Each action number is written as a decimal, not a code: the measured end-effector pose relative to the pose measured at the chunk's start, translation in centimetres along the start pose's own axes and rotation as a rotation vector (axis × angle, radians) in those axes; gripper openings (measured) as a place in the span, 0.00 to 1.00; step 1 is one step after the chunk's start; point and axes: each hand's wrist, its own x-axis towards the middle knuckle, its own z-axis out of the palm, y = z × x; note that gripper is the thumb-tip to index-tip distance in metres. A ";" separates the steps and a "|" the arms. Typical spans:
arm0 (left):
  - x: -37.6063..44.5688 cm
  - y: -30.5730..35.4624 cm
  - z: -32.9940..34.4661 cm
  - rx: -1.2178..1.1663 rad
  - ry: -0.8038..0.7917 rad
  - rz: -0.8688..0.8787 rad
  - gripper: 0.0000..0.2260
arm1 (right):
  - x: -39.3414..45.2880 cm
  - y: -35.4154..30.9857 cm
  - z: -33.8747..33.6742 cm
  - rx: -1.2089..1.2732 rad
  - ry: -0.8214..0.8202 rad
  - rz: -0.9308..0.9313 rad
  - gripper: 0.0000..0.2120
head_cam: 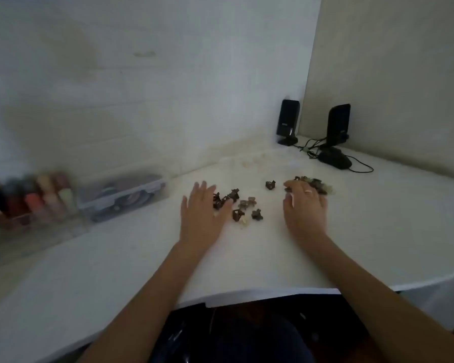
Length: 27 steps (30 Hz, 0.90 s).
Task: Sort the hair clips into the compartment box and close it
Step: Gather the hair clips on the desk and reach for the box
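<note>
My left hand [202,210] flat and released on dark hair clips [237,205] mid-bench [247,263], my right hand [306,205] released, fingers over a second clip heap [317,183], compartment box [123,195] blurred, far left

My bare arms and hands, seen from above

My forearms are uncovered, with no sleeves reaching into view. My left hand [202,213] wears nothing; my right hand [306,208] carries a thin pale ring [308,191] on one finger. Below the table edge my lap shows dark, navy-looking clothing [247,334], blurred.
</note>
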 end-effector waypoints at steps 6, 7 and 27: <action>3.1 -0.6 0.9 -0.043 -0.116 -0.347 0.33 | 3.6 4.0 0.0 0.246 0.149 0.529 0.13; 3.3 0.1 1.2 -0.128 -0.089 -0.343 0.33 | 4.2 4.7 0.1 0.278 0.158 0.581 0.14; 8.1 13.5 9.5 -0.579 -0.113 -0.249 0.27 | 10.4 10.1 1.2 0.440 -0.413 0.318 0.27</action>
